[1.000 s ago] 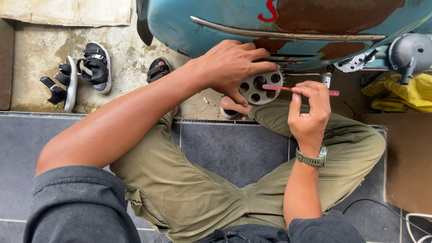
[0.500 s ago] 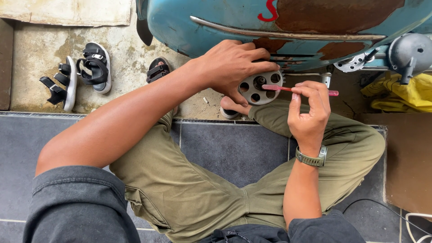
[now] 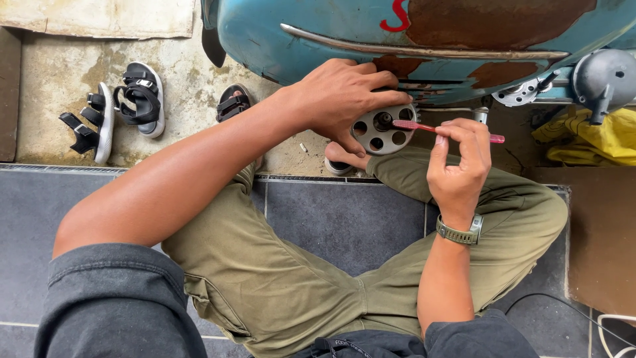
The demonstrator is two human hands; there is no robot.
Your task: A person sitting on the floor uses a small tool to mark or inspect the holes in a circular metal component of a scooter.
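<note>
My left hand [image 3: 341,96] grips a round grey metal disc [image 3: 387,132] with several holes, holding it against the underside of a rusty blue scooter body [image 3: 424,33]. My right hand [image 3: 459,166] pinches a red toothbrush [image 3: 424,128] by its handle. The brush head rests on the disc's centre hub. A green wristwatch [image 3: 457,233] sits on my right wrist. I sit cross-legged in olive trousers [image 3: 298,265] on dark floor tiles.
A pair of black and white sandals [image 3: 119,109] lies on the concrete at the left, and another sandal [image 3: 232,103] lies near my knee. A yellow cloth [image 3: 596,142] lies at the right under a grey metal scooter part [image 3: 606,79]. A cable [image 3: 583,315] runs along the lower right.
</note>
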